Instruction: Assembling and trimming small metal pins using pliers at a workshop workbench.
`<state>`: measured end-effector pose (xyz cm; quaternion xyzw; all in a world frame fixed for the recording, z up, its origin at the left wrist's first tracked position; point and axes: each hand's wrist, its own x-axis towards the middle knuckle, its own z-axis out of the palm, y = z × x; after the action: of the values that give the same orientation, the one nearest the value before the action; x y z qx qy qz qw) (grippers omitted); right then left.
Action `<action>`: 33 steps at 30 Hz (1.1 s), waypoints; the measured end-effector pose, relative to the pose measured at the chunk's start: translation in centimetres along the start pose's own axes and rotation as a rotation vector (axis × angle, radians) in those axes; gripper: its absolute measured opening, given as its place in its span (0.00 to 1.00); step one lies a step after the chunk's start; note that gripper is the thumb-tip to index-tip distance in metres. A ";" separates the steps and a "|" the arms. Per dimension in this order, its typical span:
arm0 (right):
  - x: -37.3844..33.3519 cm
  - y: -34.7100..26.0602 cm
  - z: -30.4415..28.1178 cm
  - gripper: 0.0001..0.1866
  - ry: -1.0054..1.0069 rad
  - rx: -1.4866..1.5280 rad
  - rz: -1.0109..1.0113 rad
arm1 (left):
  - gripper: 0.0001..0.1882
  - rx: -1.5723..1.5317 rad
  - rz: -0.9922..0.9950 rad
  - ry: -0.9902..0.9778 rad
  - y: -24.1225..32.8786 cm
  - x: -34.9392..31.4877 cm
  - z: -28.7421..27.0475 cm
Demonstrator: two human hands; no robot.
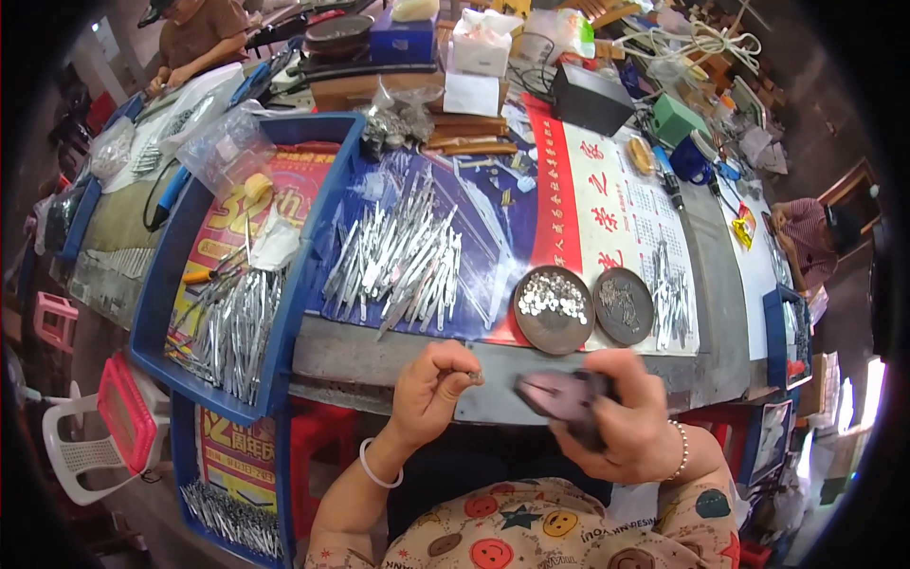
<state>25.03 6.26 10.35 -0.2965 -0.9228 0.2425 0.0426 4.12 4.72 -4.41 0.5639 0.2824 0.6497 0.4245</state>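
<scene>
My left hand (431,389), a white bangle at its wrist, is closed in a pinch at the table's near edge. A small greyish piece (476,377) pokes out of its fingertips, too small to name. In my right hand (633,417), wrapped round the handles, is a pair of dark pliers (559,394), blurred by motion, its jaws pointing left toward the pinched piece but apart from it. Just beyond stand a round dish (545,335) of shiny silvery discs and a smaller dish (618,282) holding thin, pin-like bits.
A heap of flat metal strips (398,256) lies on the table's blue sheet, with a smaller bunch (673,294) right of the dishes. At left, a blue tray (301,313) holds more strips. Bags and boxes crowd the back. Two other people sit far left and right.
</scene>
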 end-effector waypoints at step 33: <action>-5.9 2.5 4.3 0.17 0.062 -0.075 0.021 | 0.07 -0.420 -0.718 0.306 6.7 -3.7 5.1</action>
<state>30.23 2.85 5.80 -0.3149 -0.9263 0.1988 0.0573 7.52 -2.28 0.50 0.2289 0.3817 0.5802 0.6821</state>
